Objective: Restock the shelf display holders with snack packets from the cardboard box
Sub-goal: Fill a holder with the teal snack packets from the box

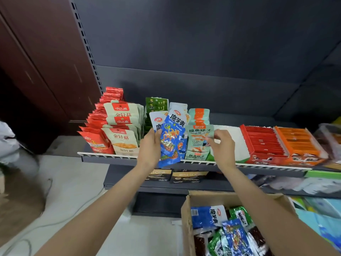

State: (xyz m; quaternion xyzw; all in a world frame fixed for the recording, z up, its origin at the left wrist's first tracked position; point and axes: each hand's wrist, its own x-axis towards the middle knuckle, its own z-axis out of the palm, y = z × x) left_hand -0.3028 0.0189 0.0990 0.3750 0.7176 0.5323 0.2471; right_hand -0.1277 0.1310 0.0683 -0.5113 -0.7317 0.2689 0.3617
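- Left hand [150,146] has its fingers wrapped round the edge of a blue snack packet [170,140], holding it up in front of the blue-and-white row [172,117] on the shelf [129,157]. Looks like it's about to get slotted in with its matching ones.
- Right hand [222,146] is up by the mint-green packets [198,139] just next door. Its fingers look lightly curled at the front packet's top edge, but honestly I can't tell if they're pinching it or just touching it to hold the row back.
- Done so far, judging by how it looks: the left end is pretty full. Red packets [97,130] and cream ones [122,130] are stacked deep, and there's a green row [156,104] behind the blue one. The red tray [262,143] and orange tray [299,143] on the right look stocked too.
- Still to go: the cardboard box [186,218] at the bottom right has plenty in it, with more blue packets [208,216], green ones [239,216] and some dark ones all jumbled together. So I'd call it somewhere mid-job, nowhere near finished.
- There's a white gap [232,139] on the shelf between the mint-green row and the red tray; it might be a spot that needs filling, but that's a guess.
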